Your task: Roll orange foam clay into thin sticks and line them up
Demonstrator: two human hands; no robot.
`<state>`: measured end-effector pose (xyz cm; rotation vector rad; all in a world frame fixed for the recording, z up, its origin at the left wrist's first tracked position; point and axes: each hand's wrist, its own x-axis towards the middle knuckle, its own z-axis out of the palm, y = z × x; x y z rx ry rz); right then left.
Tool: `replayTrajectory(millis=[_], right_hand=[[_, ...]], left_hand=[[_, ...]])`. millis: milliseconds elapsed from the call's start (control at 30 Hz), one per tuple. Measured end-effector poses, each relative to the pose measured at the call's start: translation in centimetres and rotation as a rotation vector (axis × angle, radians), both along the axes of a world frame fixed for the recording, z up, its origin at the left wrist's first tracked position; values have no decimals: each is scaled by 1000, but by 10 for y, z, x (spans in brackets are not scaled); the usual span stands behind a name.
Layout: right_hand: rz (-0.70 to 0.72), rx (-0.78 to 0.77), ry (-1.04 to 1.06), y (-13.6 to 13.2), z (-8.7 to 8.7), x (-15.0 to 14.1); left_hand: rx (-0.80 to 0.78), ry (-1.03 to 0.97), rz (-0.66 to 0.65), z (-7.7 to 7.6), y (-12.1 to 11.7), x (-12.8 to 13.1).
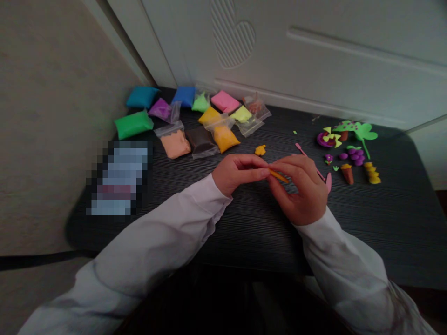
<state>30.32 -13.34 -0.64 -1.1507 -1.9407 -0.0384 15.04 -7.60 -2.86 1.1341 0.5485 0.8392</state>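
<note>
A thin orange-yellow strip of modelling clay is held over the middle of the table. My left hand pinches its left end between thumb and fingertips. My right hand curls round the strip from the other side, its index fingertip meeting the left fingertips and its thumb underneath. Just beyond the hands lies a small lump of orange-yellow clay. A pink modelling tool lies partly hidden behind my right hand, with a thin pink end showing above the knuckles.
Several bags of coloured clay, including a green bag and a brown bag, lie at the back left. A pixelated phone-like device is at left. Small clay figures, among them purple grapes, sit at right. A white panel rises behind the dark table.
</note>
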Motion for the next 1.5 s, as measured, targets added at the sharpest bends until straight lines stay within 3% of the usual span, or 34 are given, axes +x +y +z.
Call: replayTrajectory(millis=[1200,1400,1500], right_hand=[[-16,16,56,0,1,6],[-22,20,77,1,1,7],[-61,26,141,1,1,6]], left_hand=[[-133,-18,31,3,0,0],[-116,-47,36,1,-1,0],[0,-66,107,2,0,-2]])
